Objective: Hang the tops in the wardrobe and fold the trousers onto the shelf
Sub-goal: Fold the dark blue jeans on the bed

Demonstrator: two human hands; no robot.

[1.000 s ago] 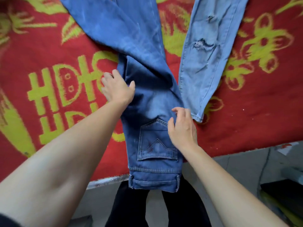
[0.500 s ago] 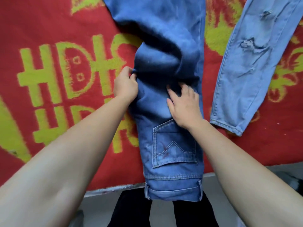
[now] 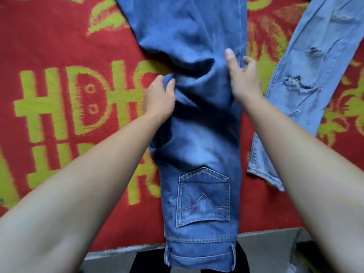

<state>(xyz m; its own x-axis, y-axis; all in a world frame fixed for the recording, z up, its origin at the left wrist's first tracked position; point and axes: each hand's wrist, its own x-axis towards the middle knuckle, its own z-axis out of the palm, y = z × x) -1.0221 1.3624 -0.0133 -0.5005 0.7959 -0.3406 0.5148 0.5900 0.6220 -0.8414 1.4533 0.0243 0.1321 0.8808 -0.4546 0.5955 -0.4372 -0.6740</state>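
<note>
Two pairs of jeans lie on the red blanket [image 3: 49,36] with yellow-green shapes on it. The dark blue jeans [image 3: 197,134] lie in the middle, right in front of you. Their back pocket [image 3: 203,196] faces up, and the waistband [image 3: 199,255] hangs over the blanket's near edge. Your left hand [image 3: 157,99] pinches a bunched fold at the left side of these jeans, thumb and fingers squeezed on the cloth. Your right hand [image 3: 243,79] holds the right side, thumb lying on top and fingers curled at the edge. A puffy wrinkle [image 3: 199,69] sits between your hands. The light blue ripped jeans [image 3: 307,75] lie just beside them, on the right.
</note>
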